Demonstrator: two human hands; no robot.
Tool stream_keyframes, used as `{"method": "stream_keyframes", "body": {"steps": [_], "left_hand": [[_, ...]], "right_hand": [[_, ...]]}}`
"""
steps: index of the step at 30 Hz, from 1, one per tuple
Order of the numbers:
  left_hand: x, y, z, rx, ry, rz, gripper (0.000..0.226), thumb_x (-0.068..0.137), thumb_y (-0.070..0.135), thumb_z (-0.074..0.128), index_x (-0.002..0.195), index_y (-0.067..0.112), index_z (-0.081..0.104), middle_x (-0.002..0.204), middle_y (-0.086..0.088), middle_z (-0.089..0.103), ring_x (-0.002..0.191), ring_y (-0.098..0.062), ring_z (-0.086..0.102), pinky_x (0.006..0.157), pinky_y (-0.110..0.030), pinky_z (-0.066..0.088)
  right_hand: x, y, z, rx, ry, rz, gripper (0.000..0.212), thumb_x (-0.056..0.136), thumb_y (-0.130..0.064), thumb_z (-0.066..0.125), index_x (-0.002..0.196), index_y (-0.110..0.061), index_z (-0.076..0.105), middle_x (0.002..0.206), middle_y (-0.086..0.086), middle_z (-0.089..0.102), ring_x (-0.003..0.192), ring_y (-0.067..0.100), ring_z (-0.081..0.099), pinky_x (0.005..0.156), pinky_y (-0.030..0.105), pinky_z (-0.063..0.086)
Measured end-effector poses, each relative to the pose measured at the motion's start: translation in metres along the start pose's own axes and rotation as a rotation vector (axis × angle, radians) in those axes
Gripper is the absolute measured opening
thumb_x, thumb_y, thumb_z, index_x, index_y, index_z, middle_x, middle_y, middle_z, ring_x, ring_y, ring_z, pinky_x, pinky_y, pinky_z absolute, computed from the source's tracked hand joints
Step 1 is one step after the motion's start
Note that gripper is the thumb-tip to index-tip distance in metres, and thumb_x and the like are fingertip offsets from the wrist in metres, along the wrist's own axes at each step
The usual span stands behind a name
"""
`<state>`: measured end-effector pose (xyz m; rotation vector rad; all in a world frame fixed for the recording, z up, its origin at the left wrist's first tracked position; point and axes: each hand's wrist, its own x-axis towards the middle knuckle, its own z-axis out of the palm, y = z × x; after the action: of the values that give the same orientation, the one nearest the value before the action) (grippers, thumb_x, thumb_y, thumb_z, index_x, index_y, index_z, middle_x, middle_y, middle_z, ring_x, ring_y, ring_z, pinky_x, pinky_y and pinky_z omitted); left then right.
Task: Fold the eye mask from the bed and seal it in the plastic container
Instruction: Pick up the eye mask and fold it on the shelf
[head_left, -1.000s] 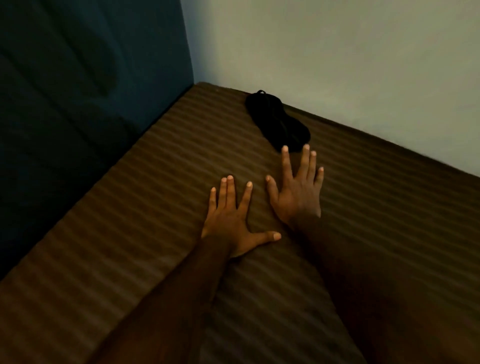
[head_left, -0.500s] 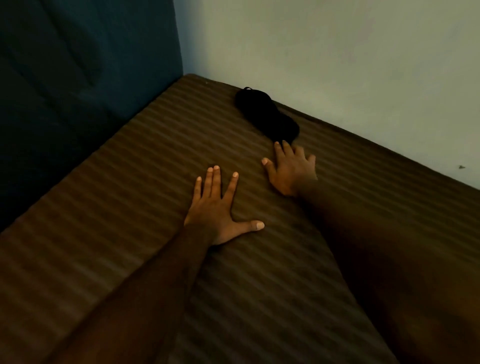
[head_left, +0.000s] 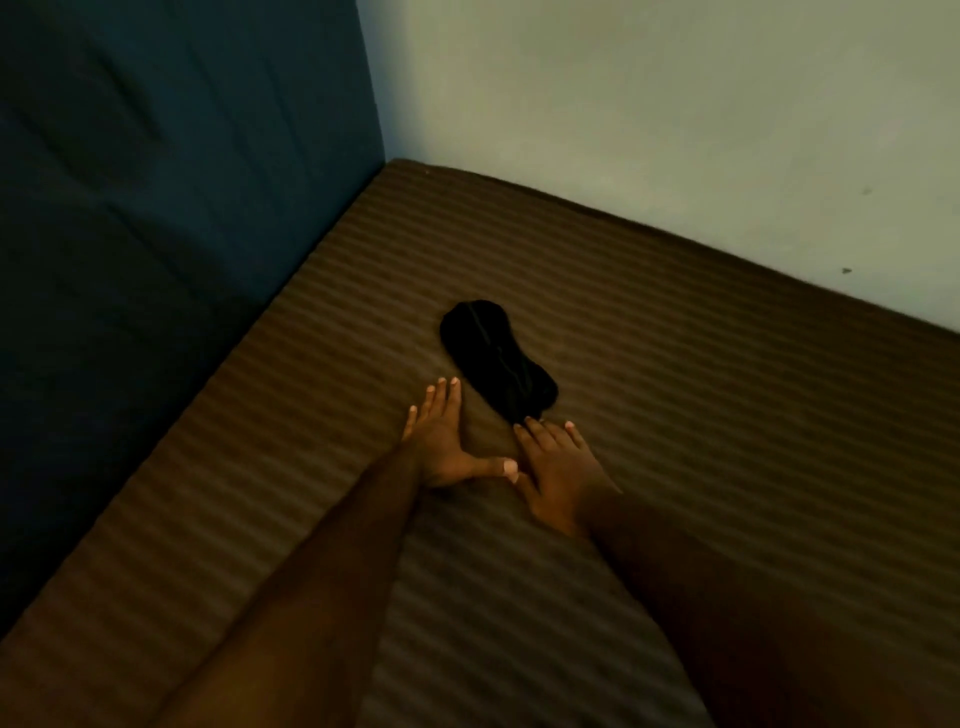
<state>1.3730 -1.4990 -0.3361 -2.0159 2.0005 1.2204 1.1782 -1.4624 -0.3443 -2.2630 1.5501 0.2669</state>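
Note:
A black eye mask (head_left: 496, 361) lies flat on the brown striped bed sheet (head_left: 701, 415), its long axis running away from me. My right hand (head_left: 558, 470) rests on the sheet just below it, and its fingertips hold the mask's near end. To the left of the mask, my left hand (head_left: 441, 441) lies flat on the sheet with fingers apart and the thumb stretched towards my right hand; it is not touching the mask. No plastic container is in view.
A dark blue padded headboard (head_left: 182, 208) rises along the bed's left side. A pale wall (head_left: 675, 104) bounds the bed's far edge. Both of my forearms stretch across the lower part of the sheet.
My right hand reached the mask near the wall, curled on its near end and drew it towards me, away from the wall. My left hand stayed flat on the sheet.

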Motion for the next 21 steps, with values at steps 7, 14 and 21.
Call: {"method": "stream_keyframes", "body": {"steps": [7, 14, 21], "left_hand": [[-0.094, -0.035, -0.004, -1.148, 0.022, -0.350, 0.120, 0.073, 0.044, 0.080, 0.154, 0.024, -0.007, 0.152, 0.000, 0.038, 0.125, -0.015, 0.047, 0.101, -0.040, 0.039], [-0.146, -0.059, 0.025, -1.094, -0.020, -0.428, 0.087, 0.082, 0.037, 0.074, 0.149, 0.019, 0.022, 0.127, -0.011, 0.060, 0.100, -0.017, 0.064, 0.079, -0.035, 0.051], [-0.106, -0.051, 0.013, -0.895, 0.059, -0.295, 0.042, 0.091, 0.038, 0.064, 0.123, 0.016, 0.049, 0.083, -0.007, 0.064, 0.058, -0.013, 0.066, 0.050, -0.024, 0.051]], "right_hand": [[-0.093, -0.037, 0.017, 0.243, -0.112, -0.132, 0.052, 0.103, -0.035, 0.042, 0.150, -0.012, 0.037, 0.158, 0.011, 0.032, 0.147, 0.026, 0.028, 0.120, 0.036, 0.009], [-0.172, -0.078, 0.045, 0.735, 0.362, 0.322, 0.013, 0.090, -0.015, 0.067, 0.100, -0.006, 0.066, 0.094, 0.013, 0.070, 0.083, 0.027, 0.069, 0.079, 0.040, 0.056], [-0.135, -0.106, 0.046, 1.833, 0.133, 0.883, 0.033, 0.089, -0.044, 0.065, 0.105, -0.015, 0.058, 0.100, 0.013, 0.065, 0.089, 0.024, 0.070, 0.070, 0.031, 0.058]]}}
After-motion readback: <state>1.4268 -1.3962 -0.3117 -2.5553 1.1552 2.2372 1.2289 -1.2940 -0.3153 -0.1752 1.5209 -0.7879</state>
